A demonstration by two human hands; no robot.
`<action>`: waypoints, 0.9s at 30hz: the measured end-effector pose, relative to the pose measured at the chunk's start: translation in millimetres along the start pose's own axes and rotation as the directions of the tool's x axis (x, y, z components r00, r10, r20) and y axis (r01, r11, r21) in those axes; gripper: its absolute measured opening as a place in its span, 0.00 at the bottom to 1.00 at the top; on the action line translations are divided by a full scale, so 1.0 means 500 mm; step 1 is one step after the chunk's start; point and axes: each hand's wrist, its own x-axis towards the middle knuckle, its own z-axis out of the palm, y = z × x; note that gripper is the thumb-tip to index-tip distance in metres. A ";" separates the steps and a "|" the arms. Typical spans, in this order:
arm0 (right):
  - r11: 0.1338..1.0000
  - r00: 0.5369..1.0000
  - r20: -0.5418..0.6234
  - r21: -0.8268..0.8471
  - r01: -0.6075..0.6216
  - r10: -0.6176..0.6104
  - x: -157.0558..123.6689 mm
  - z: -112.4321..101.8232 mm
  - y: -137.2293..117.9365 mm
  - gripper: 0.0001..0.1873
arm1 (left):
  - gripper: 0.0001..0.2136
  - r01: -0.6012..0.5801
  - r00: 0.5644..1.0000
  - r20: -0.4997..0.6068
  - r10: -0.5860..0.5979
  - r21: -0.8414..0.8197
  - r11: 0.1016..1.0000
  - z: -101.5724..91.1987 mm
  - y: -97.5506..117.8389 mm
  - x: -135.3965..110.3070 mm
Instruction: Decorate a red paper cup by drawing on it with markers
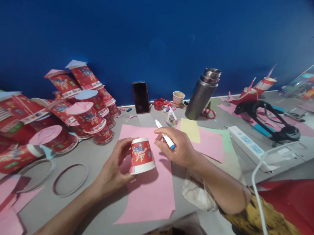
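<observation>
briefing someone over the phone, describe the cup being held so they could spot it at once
On the grey table, find the pink sheet in the middle. Upside down on it stands a red printed paper cup with a white rim, gripped by the left hand, near the marker in the right hand. Unlike the piled cups at the left, it stands alone, with no paper cap.
</observation>
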 end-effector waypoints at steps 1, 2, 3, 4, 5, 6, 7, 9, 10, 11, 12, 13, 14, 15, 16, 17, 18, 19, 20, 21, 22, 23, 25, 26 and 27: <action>1.000 1.000 0.020 0.012 0.011 -0.012 -0.002 0.002 0.001 0.14 | 0.38 -0.011 1.000 -0.001 0.011 0.003 1.000 0.001 0.000 0.001; 0.999 0.999 0.039 0.024 0.029 -0.030 -0.004 0.005 0.002 0.17 | 0.39 -0.024 1.000 -0.001 0.024 0.006 1.000 0.001 -0.001 0.002; 0.998 0.997 0.054 0.033 0.046 -0.047 -0.006 0.007 0.003 0.20 | 0.39 -0.037 0.999 0.001 0.037 0.011 0.999 0.002 -0.001 0.002; 0.998 0.996 0.064 0.038 0.056 -0.059 -0.007 0.009 0.002 0.23 | 0.40 -0.047 0.999 0.006 0.047 0.020 0.999 0.002 -0.002 0.003; 0.997 0.995 0.072 0.041 0.059 -0.062 -0.008 0.010 0.001 0.25 | 0.40 -0.052 0.999 0.009 0.052 0.032 0.998 0.002 -0.004 0.004; 0.998 0.995 0.089 0.043 0.050 -0.054 -0.008 0.009 -0.001 0.28 | 0.39 -0.054 0.999 0.009 0.053 0.047 0.997 0.002 -0.005 0.004; 0.998 0.992 0.118 0.047 0.031 -0.036 -0.007 0.008 -0.004 0.31 | 0.39 -0.057 0.998 0.009 0.056 0.063 0.996 0.001 -0.007 0.005; 0.998 0.978 0.207 0.061 -0.018 0.005 -0.003 0.005 -0.008 0.41 | 0.38 -0.069 0.998 0.013 0.068 0.092 0.993 0.001 -0.010 0.005; 0.997 0.966 0.258 0.070 -0.033 0.013 -0.001 0.003 -0.010 0.46 | 0.38 -0.078 0.997 0.015 0.077 0.104 0.992 0.000 -0.011 0.006; 0.996 0.953 0.304 0.079 -0.037 0.011 0.001 0.002 -0.011 0.51 | 0.38 -0.089 0.996 0.017 0.087 0.112 0.990 0.000 -0.011 0.006; 0.996 0.940 0.340 0.085 -0.030 -0.001 0.003 0.002 -0.010 0.55 | 0.38 -0.099 0.995 0.018 0.098 0.119 0.988 -0.001 -0.011 0.006; 0.996 0.931 0.364 0.088 -0.017 -0.016 0.004 0.003 -0.009 0.57 | 0.38 -0.108 0.994 0.018 0.106 0.126 0.986 -0.001 -0.011 0.006; 0.996 0.925 0.380 0.088 -0.011 -0.024 0.005 0.004 -0.007 0.58 | 0.38 -0.118 0.993 0.021 0.116 0.133 0.984 -0.002 -0.010 0.007; 0.996 0.920 0.390 0.088 -0.006 -0.029 0.005 0.006 -0.005 0.58 | 0.38 -0.126 0.992 0.025 0.124 0.140 0.982 -0.002 -0.009 0.007; 0.996 0.918 0.395 0.087 -0.005 -0.030 0.005 0.008 -0.003 0.58 | 0.38 -0.133 0.991 0.030 0.130 0.149 0.980 -0.003 -0.008 0.007; 0.996 0.918 0.396 0.085 -0.008 -0.027 0.004 0.009 -0.002 0.58 | 0.37 -0.138 0.990 0.038 0.133 0.158 0.978 -0.002 -0.007 0.007; 0.996 0.918 0.395 0.084 -0.009 -0.025 0.004 0.010 -0.002 0.57 | 0.37 -0.138 0.990 0.044 0.133 0.166 0.976 -0.002 -0.007 0.007; 0.997 0.919 0.393 0.082 -0.008 -0.025 0.004 0.010 -0.003 0.56 | 0.36 -0.135 0.990 0.049 0.129 0.168 0.976 -0.002 -0.007 0.006; 0.997 0.921 0.389 0.081 -0.007 -0.025 0.003 0.010 -0.004 0.55 | 0.36 -0.128 0.991 0.054 0.120 0.163 0.978 -0.002 -0.007 0.006; 0.997 0.923 0.383 0.082 -0.004 -0.028 0.003 0.010 -0.006 0.55 | 0.37 -0.120 0.992 0.059 0.113 0.154 0.981 -0.002 -0.007 0.005; 0.997 0.926 0.377 0.083 0.001 -0.032 0.003 0.009 -0.008 0.54 | 0.39 -0.118 0.992 0.064 0.110 0.142 0.983 -0.003 -0.007 0.004; 0.996 0.927 0.374 0.085 0.008 -0.039 0.003 0.009 -0.010 0.54 | 0.41 -0.117 0.992 0.073 0.108 0.134 0.984 -0.004 -0.007 0.003; 0.996 0.926 0.374 0.083 0.014 -0.044 0.002 0.010 -0.015 0.53 | 0.45 -0.122 0.989 0.104 0.107 0.148 0.981 -0.010 -0.007 0.001; 0.997 0.925 0.377 0.078 0.009 -0.038 0.002 0.012 -0.018 0.53 | 0.47 -0.125 0.987 0.124 0.105 0.166 0.978 -0.014 -0.008 0.000; 0.997 0.924 0.382 0.073 0.001 -0.029 0.001 0.013 -0.020 0.53 | 0.47 -0.125 0.985 0.144 0.099 0.185 0.975 -0.017 -0.008 -0.001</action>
